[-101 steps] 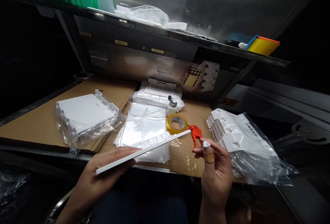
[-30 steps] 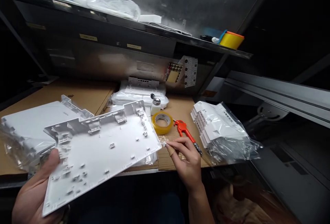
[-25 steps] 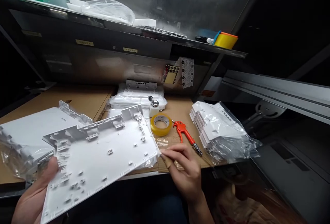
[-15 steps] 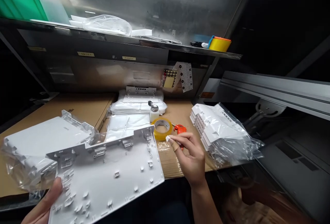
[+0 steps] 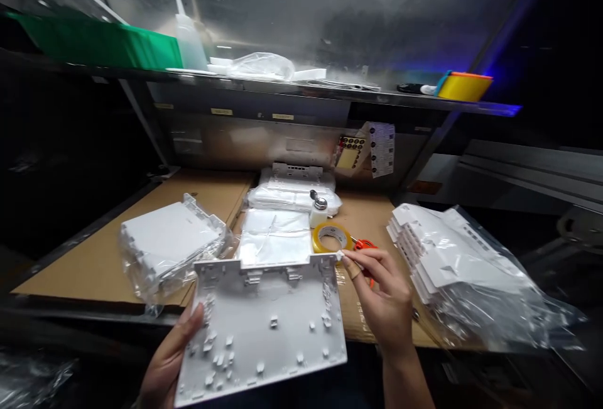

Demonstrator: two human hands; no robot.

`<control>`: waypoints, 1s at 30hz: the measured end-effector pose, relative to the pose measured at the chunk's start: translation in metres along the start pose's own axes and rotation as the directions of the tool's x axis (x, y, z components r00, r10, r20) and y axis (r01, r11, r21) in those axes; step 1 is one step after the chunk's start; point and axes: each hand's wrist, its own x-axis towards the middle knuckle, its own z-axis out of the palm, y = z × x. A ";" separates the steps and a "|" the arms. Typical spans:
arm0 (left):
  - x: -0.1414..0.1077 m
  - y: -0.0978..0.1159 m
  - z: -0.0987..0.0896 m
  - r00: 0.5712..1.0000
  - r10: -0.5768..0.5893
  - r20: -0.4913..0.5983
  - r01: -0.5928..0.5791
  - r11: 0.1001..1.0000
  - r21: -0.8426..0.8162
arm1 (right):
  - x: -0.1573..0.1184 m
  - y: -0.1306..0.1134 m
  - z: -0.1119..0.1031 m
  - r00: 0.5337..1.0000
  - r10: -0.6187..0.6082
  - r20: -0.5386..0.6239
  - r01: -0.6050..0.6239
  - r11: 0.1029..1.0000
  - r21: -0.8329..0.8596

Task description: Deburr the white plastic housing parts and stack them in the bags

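A white plastic panel (image 5: 264, 315) with clips and posts on its inner face is tilted up towards me. My left hand (image 5: 172, 352) grips its left edge, thumb on the inner face. My right hand (image 5: 384, 296) pinches a small white piece (image 5: 340, 256) between thumb and forefinger, at the panel's upper right corner. A yellow tape roll (image 5: 331, 237) lies just behind that corner, with a red-handled tool (image 5: 364, 245) beside it, partly hidden by my fingers.
Bagged white panels lie at the left (image 5: 167, 239) and right (image 5: 452, 258). Clear bags (image 5: 273, 233) and a small pump bottle (image 5: 319, 212) stand behind the panel. Overhead, a metal shelf (image 5: 264, 84) holds a green bin (image 5: 108, 44) and a squeeze bottle (image 5: 190, 44).
The view has swung left. The panel has turned more level, and my right hand with the small white piece has come up to its upper right corner.
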 end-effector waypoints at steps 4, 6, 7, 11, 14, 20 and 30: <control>0.000 -0.010 0.031 0.970 0.045 -0.239 -0.041 0.999 0.022 | 0.003 0.001 0.004 1.000 0.011 -0.029 -0.013 0.998 -0.059; 0.002 -0.014 0.047 0.953 -0.024 -0.301 0.014 0.999 -0.034 | 0.006 -0.014 0.011 1.000 -0.016 -0.026 0.016 1.000 -0.008; 0.003 -0.016 0.055 0.949 -0.051 -0.311 0.035 0.998 -0.059 | 0.007 -0.026 0.016 0.999 -0.044 -0.009 0.045 0.999 0.029; 0.006 -0.026 0.081 0.949 -0.033 -0.314 0.026 0.999 -0.026 | 0.006 -0.076 0.044 0.981 -0.187 0.055 0.171 0.961 0.218; 0.007 -0.032 0.091 0.937 0.007 -0.349 -0.019 0.999 -0.031 | 0.003 -0.091 0.064 0.962 -0.255 0.101 0.215 0.929 0.300; 0.008 -0.035 0.097 0.935 -0.019 -0.354 0.007 0.999 -0.036 | 0.006 -0.083 0.070 0.978 -0.195 0.072 0.175 0.959 0.223; 0.019 -0.038 0.116 0.962 0.082 -0.259 -0.085 0.996 -0.001 | 0.031 -0.077 0.049 0.965 -0.263 -0.011 0.263 0.965 0.022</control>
